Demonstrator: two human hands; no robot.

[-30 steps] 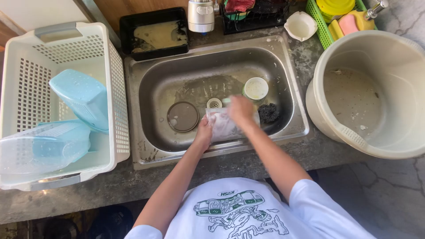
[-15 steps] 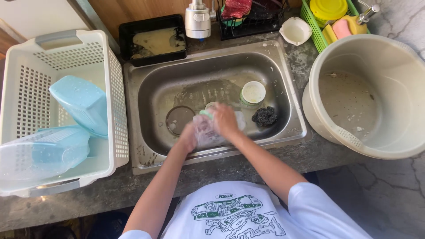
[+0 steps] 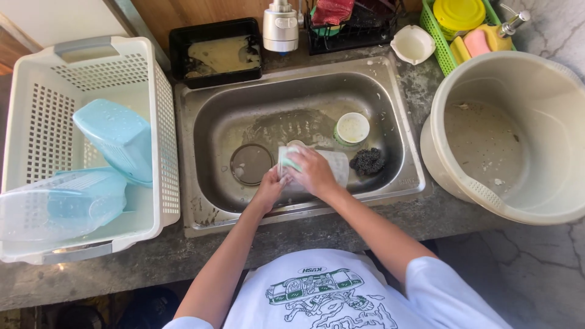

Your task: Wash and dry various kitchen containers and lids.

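Change since earlier frame: both hands sit slightly further right over the sink than half a second ago; the clear container now lies flatter under the right hand, and motion blur is gone.
Left hand [image 3: 269,187]: fingers curled, gripping the near-left edge of the clear plastic container [image 3: 329,166].
Right hand [image 3: 312,170]: closed over a green-and-white sponge [image 3: 288,159], pressing it on top of the container; palm covers most of the container's left half.
Container position: inside the steel sink [image 3: 390,91], near the front wall, just above the basin floor; whether it touches the floor cannot be told.
Sink contents: round dark strainer lid [image 3: 251,163] left of the hands; drain [image 3: 296,144] just behind the sponge; small cup with green rim [image 3: 352,128] behind and to the right; dark steel scourer [image 3: 366,161] just beside the container's right end.
Left of sink: white slatted basket [image 3: 103,61] holding a pale blue tub [image 3: 116,137] and a clear lidded box [image 3: 61,204].
Right of sink: large beige bucket [image 3: 451,164], wet residue inside.
Behind sink: black tray [image 3: 217,53] with murky liquid; faucet head [image 3: 280,27]; green basket [image 3: 442,45].
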